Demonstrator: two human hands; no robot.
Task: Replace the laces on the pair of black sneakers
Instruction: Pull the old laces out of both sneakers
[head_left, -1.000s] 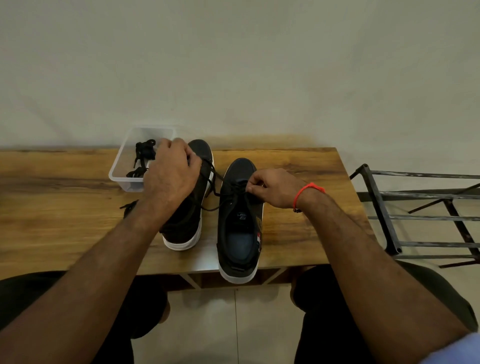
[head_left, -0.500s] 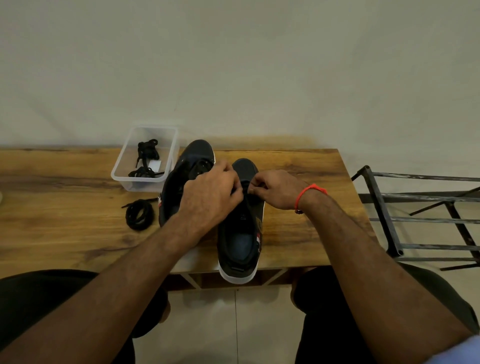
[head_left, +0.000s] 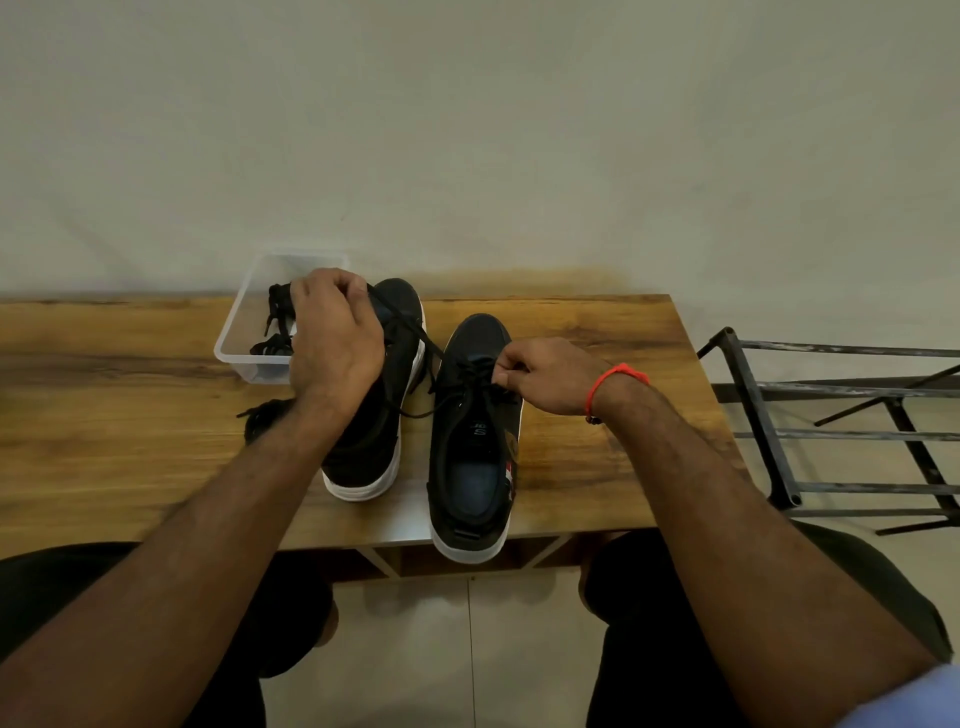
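Over the sneakers, both hands' grips pinch 1 lace (head_left: 410, 332).

Single head view, looking forward-down from above, close over table (head_left: 597, 332) edge.

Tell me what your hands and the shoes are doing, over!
Left hand pulling lace up. Right hand pinching lace on right shoe. Nothing blocking.
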